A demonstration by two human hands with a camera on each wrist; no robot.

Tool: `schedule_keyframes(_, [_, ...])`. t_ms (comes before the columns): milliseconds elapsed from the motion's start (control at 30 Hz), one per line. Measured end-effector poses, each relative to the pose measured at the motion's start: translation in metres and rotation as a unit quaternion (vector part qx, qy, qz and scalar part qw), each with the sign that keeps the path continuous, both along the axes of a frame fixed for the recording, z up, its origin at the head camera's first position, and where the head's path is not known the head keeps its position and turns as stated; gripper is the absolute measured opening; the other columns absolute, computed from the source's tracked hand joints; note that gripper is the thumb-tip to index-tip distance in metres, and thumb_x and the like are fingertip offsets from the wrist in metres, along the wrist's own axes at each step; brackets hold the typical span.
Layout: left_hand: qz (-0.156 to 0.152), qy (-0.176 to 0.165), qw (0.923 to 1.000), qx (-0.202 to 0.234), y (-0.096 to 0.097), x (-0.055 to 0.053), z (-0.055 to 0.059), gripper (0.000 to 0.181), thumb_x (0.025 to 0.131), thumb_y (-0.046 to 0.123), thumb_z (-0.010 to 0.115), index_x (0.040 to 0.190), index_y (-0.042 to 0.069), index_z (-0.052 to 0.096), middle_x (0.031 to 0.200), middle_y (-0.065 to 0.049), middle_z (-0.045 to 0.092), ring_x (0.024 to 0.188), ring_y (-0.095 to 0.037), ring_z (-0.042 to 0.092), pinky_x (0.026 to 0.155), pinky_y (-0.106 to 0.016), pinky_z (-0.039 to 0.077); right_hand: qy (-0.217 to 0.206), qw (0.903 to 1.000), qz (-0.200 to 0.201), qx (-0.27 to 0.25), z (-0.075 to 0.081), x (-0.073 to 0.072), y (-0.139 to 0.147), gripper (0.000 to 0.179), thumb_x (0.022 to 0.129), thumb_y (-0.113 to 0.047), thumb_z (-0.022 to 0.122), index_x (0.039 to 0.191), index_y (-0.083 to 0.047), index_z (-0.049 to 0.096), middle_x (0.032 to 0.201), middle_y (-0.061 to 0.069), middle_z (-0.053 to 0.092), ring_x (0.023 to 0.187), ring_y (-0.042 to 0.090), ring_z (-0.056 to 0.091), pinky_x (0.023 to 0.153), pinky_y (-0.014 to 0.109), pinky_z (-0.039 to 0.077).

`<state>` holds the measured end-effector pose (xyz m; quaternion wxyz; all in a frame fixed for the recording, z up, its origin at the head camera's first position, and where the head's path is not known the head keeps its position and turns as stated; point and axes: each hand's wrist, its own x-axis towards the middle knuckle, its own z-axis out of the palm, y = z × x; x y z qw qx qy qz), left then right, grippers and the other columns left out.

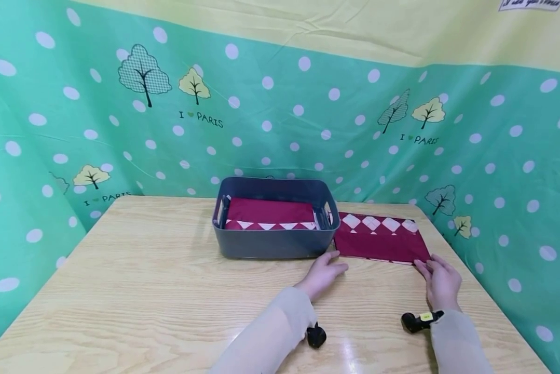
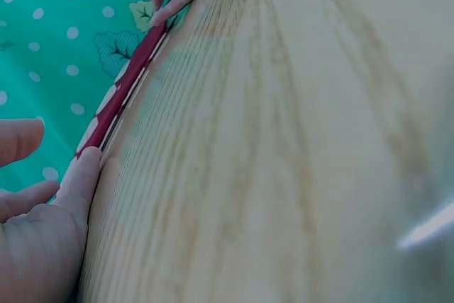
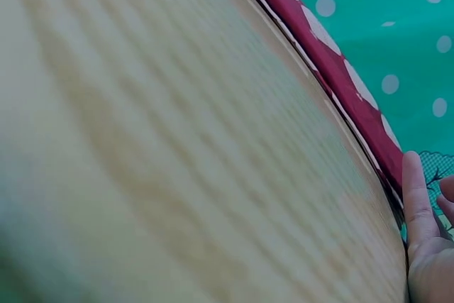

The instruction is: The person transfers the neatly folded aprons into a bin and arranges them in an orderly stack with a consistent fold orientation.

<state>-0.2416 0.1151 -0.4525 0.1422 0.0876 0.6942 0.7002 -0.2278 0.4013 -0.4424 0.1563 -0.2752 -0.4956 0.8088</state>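
A folded dark red cloth (image 1: 380,243) with white diamond shapes lies flat on the table, right of a dark grey basket (image 1: 275,244). My left hand (image 1: 322,275) is at its near left corner; in the left wrist view the thumb (image 2: 81,175) touches the edge while the other fingers stay spread. At the near right corner, my right hand (image 1: 443,283) pinches the cloth between thumb and fingers. The right wrist view shows that thumb (image 3: 418,196) against the cloth's end, with the fingers partly cut off. Inside the basket sits another folded red cloth (image 1: 270,210).
The light wooden table (image 1: 144,291) reaches back to a green dotted curtain (image 1: 261,130), which also hangs along both sides. Handle holes pierce the basket's two ends. Small black cameras (image 1: 316,336) are strapped at both wrists.
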Motion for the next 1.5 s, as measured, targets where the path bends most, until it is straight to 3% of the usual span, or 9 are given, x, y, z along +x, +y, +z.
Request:
schedule_keyframes(333, [-0.007,-0.008,0.9999,-0.012,-0.004,0.003,0.001,0.052,0.095,0.015,0.065,0.141,-0.002,0.050,0.146,-0.018,0.050,0.126,-0.026,0.057,0.110,-0.040,0.044,-0.008,0.9999,0.009,0.005,0.000,0.011,0.000,0.054,0.104,-0.008,0.039,0.156,-0.008,0.026,0.166,0.000,0.012,0.084,0.005,0.071,0.085,0.017,0.055])
schedule_keyframes(533, [-0.020,-0.017,0.9996,-0.009,-0.008,0.009,0.003,0.052,0.095,0.016,0.064,0.141,-0.002,0.050,0.144,-0.018,0.052,0.111,-0.020,0.065,0.103,-0.037,0.050,-0.003,1.0000,0.005,-0.001,-0.002,0.018,0.001,0.054,0.103,-0.006,0.041,0.156,-0.008,0.028,0.163,-0.002,0.020,0.084,0.006,0.069,0.088,0.018,0.055])
schedule_keyframes(667, [-0.021,-0.010,0.9997,-0.011,-0.009,0.011,0.003,0.052,0.094,0.014,0.064,0.140,-0.003,0.050,0.141,-0.019,0.055,0.106,-0.021,0.068,0.100,-0.035,0.052,0.003,1.0000,0.005,-0.004,-0.002,0.024,0.000,0.055,0.103,-0.004,0.041,0.156,-0.006,0.025,0.165,-0.003,0.017,0.084,0.006,0.069,0.090,0.018,0.054])
schedule_keyframes(867, [-0.027,-0.001,0.9994,-0.023,-0.013,0.014,0.003,0.051,0.094,0.016,0.065,0.139,-0.003,0.052,0.140,-0.018,0.056,0.118,-0.026,0.062,0.105,-0.039,0.048,0.002,0.9999,0.002,-0.016,-0.002,0.031,-0.002,0.054,0.103,-0.005,0.040,0.156,-0.007,0.027,0.166,-0.005,0.016,0.082,0.007,0.072,0.086,0.018,0.056])
schedule_keyframes(1067, [-0.048,-0.007,0.9985,-0.026,-0.018,0.021,0.003,0.050,0.094,0.019,0.066,0.139,0.000,0.053,0.143,-0.014,0.054,0.123,-0.025,0.059,0.108,-0.041,0.045,-0.004,0.9999,0.003,0.011,-0.003,0.036,-0.001,0.053,0.104,-0.008,0.039,0.156,-0.008,0.027,0.166,-0.002,0.016,0.083,0.004,0.071,0.087,0.017,0.055])
schedule_keyframes(1200, [-0.056,-0.003,0.9981,-0.027,-0.021,0.028,0.004,0.049,0.094,0.019,0.066,0.138,0.001,0.054,0.144,-0.013,0.054,0.133,-0.027,0.049,0.112,-0.044,0.041,-0.012,0.9997,0.000,0.021,-0.003,0.039,-0.002,0.052,0.104,-0.008,0.037,0.156,-0.008,0.027,0.165,0.001,0.016,0.085,0.003,0.070,0.088,0.016,0.054])
schedule_keyframes(1500, [-0.070,-0.024,0.9971,-0.020,-0.025,0.040,0.006,0.050,0.096,0.020,0.064,0.141,0.003,0.052,0.145,-0.013,0.053,0.125,-0.024,0.058,0.110,-0.043,0.044,-0.033,0.9989,-0.018,0.026,-0.002,0.046,-0.006,0.051,0.104,-0.007,0.035,0.155,-0.008,0.029,0.167,0.005,0.011,0.083,0.000,0.069,0.090,0.015,0.052])
